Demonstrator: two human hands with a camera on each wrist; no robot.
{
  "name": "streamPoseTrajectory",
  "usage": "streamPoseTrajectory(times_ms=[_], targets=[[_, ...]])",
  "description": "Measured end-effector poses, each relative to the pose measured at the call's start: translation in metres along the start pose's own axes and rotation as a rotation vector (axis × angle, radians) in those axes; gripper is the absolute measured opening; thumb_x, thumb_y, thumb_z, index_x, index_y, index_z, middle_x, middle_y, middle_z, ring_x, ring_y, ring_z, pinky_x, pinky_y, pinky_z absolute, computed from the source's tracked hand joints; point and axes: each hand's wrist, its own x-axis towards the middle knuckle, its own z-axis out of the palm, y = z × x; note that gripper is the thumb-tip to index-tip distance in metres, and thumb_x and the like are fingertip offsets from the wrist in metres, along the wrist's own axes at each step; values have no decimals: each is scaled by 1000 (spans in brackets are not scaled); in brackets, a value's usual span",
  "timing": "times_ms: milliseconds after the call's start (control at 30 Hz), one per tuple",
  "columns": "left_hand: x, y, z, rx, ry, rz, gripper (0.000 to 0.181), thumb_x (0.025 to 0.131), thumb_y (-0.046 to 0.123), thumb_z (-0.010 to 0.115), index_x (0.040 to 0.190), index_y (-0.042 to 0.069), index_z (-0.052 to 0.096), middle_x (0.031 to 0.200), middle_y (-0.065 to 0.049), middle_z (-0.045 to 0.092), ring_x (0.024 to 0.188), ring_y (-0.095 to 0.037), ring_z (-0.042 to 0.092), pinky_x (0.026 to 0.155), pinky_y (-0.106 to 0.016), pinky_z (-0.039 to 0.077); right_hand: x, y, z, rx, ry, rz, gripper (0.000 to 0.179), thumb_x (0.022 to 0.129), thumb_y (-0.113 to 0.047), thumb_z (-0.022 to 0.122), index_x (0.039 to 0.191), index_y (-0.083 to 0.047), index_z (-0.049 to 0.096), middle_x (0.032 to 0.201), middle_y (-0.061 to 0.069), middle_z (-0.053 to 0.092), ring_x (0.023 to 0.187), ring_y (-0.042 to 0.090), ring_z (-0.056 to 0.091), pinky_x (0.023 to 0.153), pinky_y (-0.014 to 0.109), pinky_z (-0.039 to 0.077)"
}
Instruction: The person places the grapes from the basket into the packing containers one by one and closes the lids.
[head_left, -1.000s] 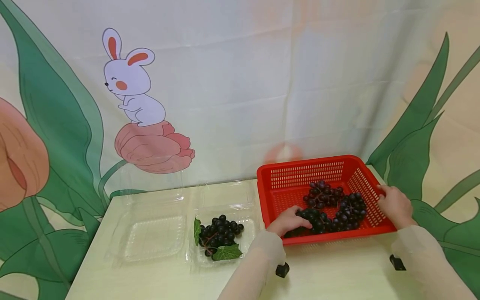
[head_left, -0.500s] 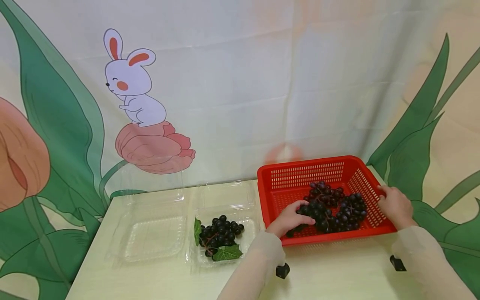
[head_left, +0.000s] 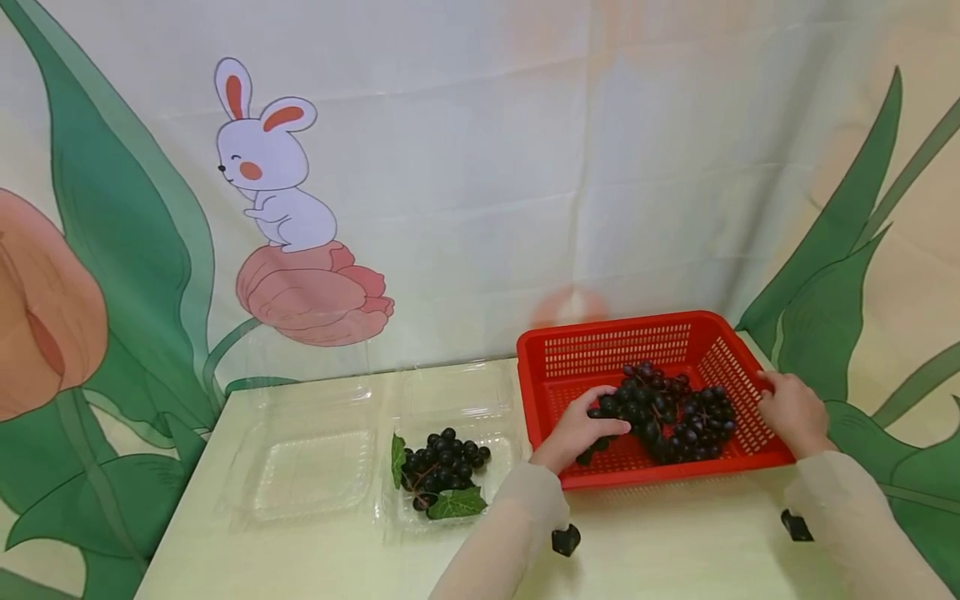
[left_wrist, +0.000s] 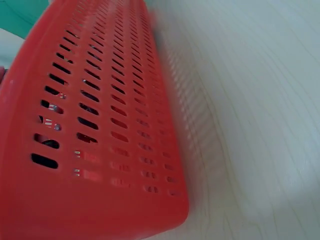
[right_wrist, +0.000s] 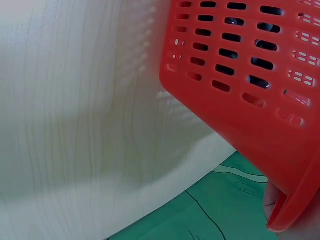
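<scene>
In the head view my left hand [head_left: 581,429] reaches over the front left of a red plastic basket [head_left: 615,478]. Its thumb and fingers grip a bunch of black grapes [head_left: 633,407]. Beside that bunch, on the basket floor, lie darker purple grapes [head_left: 705,423], partly overlapped by it. My right hand [head_left: 793,412] holds the basket's right rim; the right wrist view catches a bit of this hand [right_wrist: 305,222] around the rim. Only the slotted basket wall [left_wrist: 105,110] and tabletop show in the left wrist view, so the left fingers are hidden there.
Left of the basket stands a clear plastic clamshell box [head_left: 498,492], lid raised, with black grapes [head_left: 446,462] and green leaves [head_left: 457,503] inside. Another clear clamshell box [head_left: 311,475] stands open farther left. A printed curtain [head_left: 465,208] hangs behind the table [head_left: 645,542].
My left hand has shifted slightly up and back within the basket, and the black grape bunch has come along with it. My right hand has kept its hold on the rim.
</scene>
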Motion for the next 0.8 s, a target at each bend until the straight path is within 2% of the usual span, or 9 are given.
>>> streamPoseTrajectory(times_ms=[100, 167, 333, 433, 600, 800], targets=[[0, 2, -4, -54, 16, 2, 44, 73, 30, 70, 112, 39, 51, 123, 6, 47, 105, -18, 47, 89, -45, 40, 0, 0, 0, -1, -5, -3, 44, 82, -6, 38, 124, 5, 44, 110, 31, 47, 70, 31, 46, 47, 30, 32], [-1, 4, -6, -81, 25, 4, 43, 74, 30, 70, 112, 39, 51, 127, 4, 44, 102, -18, 51, 89, -45, 40, 1, 0, 0, -1, -7, -4, 44, 82, -6, 39, 124, 5, 44, 110, 31, 47, 69, 30, 46, 46, 30, 31], [-5, 13, -17, -81, 41, 29, 44, 76, 30, 68, 115, 37, 50, 139, 0, 32, 115, -23, 44, 93, -48, 37, 1, 0, 0, -1, -6, -10, 45, 81, -6, 38, 123, 5, 45, 110, 32, 47, 67, 29, 46, 44, 29, 30], [-9, 21, -26, -84, 49, 54, 45, 76, 28, 67, 117, 36, 49, 136, 1, 36, 116, -22, 42, 93, -46, 37, 0, 0, 0, -3, -6, -10, 44, 81, -6, 38, 123, 5, 45, 111, 33, 47, 66, 30, 46, 44, 29, 30], [-18, 30, -46, -99, 55, 82, 46, 77, 26, 66, 119, 34, 49, 125, -1, 49, 104, -19, 51, 87, -39, 43, -1, 0, 0, -3, -4, -18, 43, 82, -7, 38, 123, 6, 45, 109, 33, 47, 66, 29, 45, 44, 29, 30], [-31, 35, -78, -106, 60, 100, 49, 79, 23, 64, 124, 30, 46, 122, -6, 51, 100, -19, 54, 84, -35, 45, -2, -3, -1, -7, 3, -25, 43, 82, -6, 37, 122, 6, 45, 108, 33, 47, 63, 28, 44, 44, 29, 29]])
